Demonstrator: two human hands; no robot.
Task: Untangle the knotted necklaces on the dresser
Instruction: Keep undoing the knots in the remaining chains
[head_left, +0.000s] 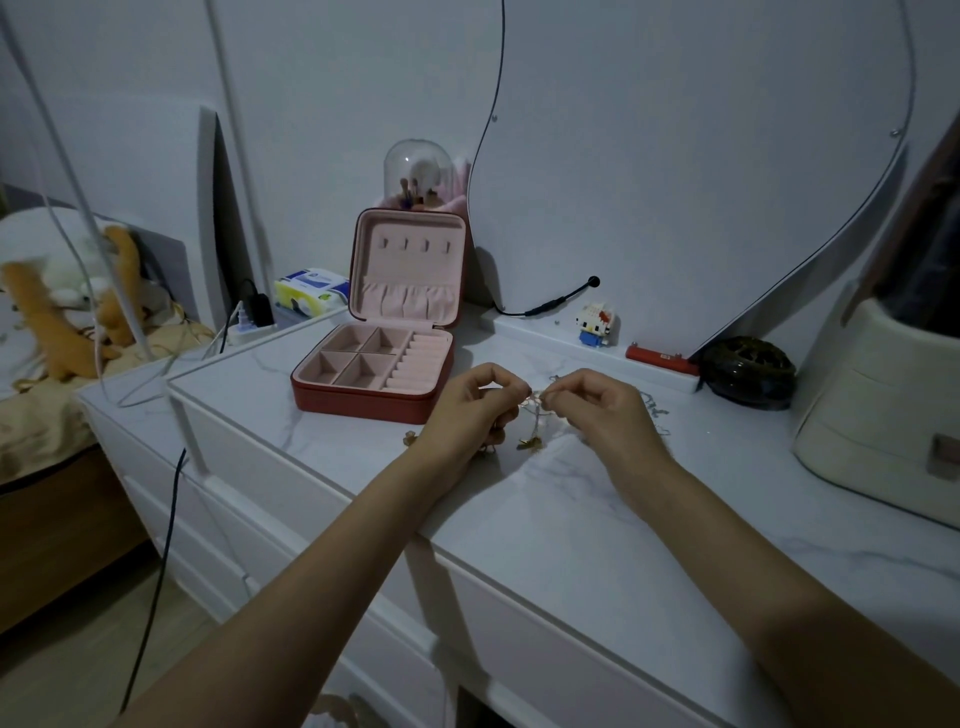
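A thin gold necklace chain (533, 415) hangs between my two hands above the white marble dresser top (545, 509). My left hand (467, 410) pinches one part of the chain and my right hand (602, 410) pinches it close beside, fingertips almost meeting. A small gold pendant (529, 443) dangles from the chain down to the dresser. More fine chain (652, 408) lies on the top just right of my right hand. A small gold piece (410, 438) shows left of my left wrist.
An open red jewellery box (371, 374) with pink lining stands behind my left hand. A toy block figure (597, 322), a red bar (660, 359), a dark round object (748, 371) and a cream case (878, 410) sit to the right. A mirror (701, 156) leans behind.
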